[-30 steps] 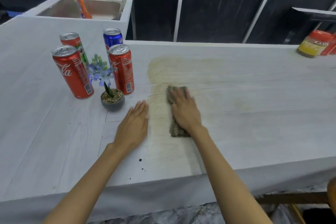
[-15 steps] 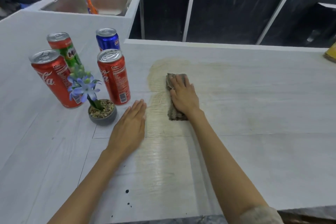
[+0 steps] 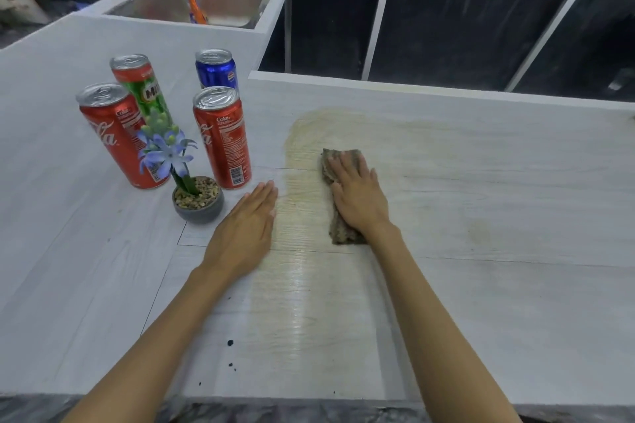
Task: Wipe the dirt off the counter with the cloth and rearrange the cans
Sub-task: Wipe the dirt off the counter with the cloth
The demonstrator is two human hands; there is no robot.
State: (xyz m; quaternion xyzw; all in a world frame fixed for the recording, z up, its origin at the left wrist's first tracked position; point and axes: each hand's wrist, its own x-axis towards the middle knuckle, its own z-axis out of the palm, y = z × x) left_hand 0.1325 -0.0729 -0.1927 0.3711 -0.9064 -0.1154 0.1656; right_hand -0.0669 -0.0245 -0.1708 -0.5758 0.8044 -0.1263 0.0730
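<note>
The cloth [image 3: 342, 196] is pressed flat on the counter [image 3: 481, 216] under the right hand [image 3: 357, 196]. The fingers are extended and laid over the cloth, not curled round it; the load appears to be applied through the palm so that the folded cloth is kept in full contact for wiping. The cloth lies inside the yellowish smear [image 3: 330, 134], near its left part, with its far end and near end showing beyond the hand.

The left hand [image 3: 245, 233] is laid palm down on the counter, fingers straight and together, nothing gripped. It is placed just left of the smear, probably as a brace while pressure is applied with the other arm.

The four cans are grouped at the left, clear of the dirty zone: a red can [image 3: 117, 134], a second red can [image 3: 221, 141], a green can [image 3: 141, 86] and a blue can [image 3: 215, 69]. All stand upright and apart. A small plant pot [image 3: 198, 203] stands in front of them, just beside the second red can.

Wiping is judged to be in progress; rearranging is not yet begun.

The middle of the cloth is hidden by the hand. The first red can is partly masked by the flowers. Dark specks [image 3: 230, 343] near the front edge cannot be identified. The right extent of the smear is faint.
</note>
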